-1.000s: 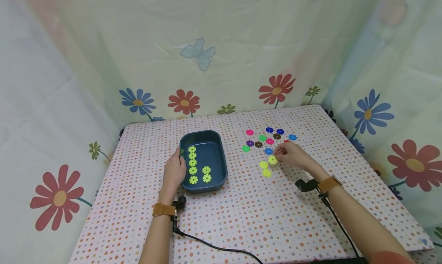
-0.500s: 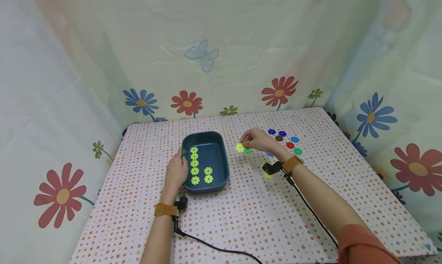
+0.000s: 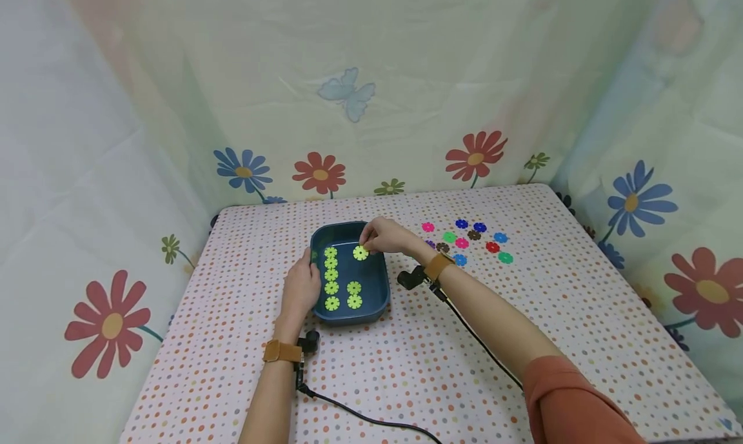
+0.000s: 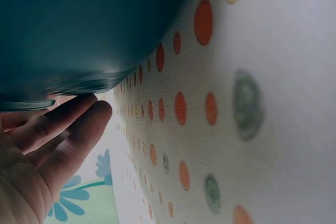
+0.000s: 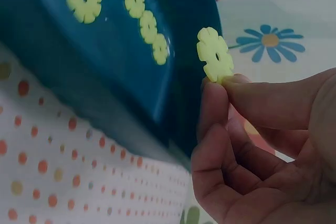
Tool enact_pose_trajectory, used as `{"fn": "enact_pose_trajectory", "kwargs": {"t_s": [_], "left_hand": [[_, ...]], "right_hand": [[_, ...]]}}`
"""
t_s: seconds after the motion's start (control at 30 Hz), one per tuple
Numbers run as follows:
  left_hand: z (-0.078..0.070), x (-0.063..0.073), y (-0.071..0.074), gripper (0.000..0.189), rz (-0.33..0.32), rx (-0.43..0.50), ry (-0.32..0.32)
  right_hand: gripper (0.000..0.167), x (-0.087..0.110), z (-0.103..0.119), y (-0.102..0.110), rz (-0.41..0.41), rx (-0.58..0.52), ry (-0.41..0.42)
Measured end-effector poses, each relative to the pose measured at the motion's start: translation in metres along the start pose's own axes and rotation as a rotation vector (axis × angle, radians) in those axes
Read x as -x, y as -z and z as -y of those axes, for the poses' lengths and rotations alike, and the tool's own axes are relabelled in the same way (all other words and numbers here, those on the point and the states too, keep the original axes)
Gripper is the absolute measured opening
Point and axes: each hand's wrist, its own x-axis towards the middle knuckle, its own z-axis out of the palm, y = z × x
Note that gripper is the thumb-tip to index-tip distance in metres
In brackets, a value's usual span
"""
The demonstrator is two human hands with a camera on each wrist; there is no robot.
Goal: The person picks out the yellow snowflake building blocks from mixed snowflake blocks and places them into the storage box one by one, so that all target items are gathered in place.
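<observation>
My right hand pinches a yellow flower-shaped plastic disc by its edge, between thumb and fingers. Hand and disc are over the far right part of a dark blue rectangular tub. Inside the tub, more yellow discs form a column on the left, with a short pair to their right. My left hand holds the tub's left rim, thumb on top. From the left wrist, its fingers show under the rim against the outer wall; the thumb is hidden there.
Right of the tub, loose discs lie scattered on the dotted tablecloth: pink, blue, brown, red and green among them. The right forearm crosses in front of some. A black cable trails from the left wrist camera.
My right hand has picked up a yellow disc from the table on the right and carried it left over the tub. The left hand stays at the tub's rim.
</observation>
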Motion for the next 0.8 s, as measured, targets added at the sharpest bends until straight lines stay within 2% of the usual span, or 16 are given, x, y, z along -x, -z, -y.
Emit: {"fn": "enact_pose_trajectory", "kwargs": {"t_s": [0.3,0.8], "left_hand": [[0.0,-0.001,-0.001,0.053,0.006,0.004,-0.001],[0.002,0.0,0.0,0.053,0.005,0.024,-0.012]], "right_hand": [[0.006,-0.019,0.009,-0.022,0.036,0.104,0.019],[0.009,-0.036,0.012,-0.041,0.108,0.314,-0.124]]}}
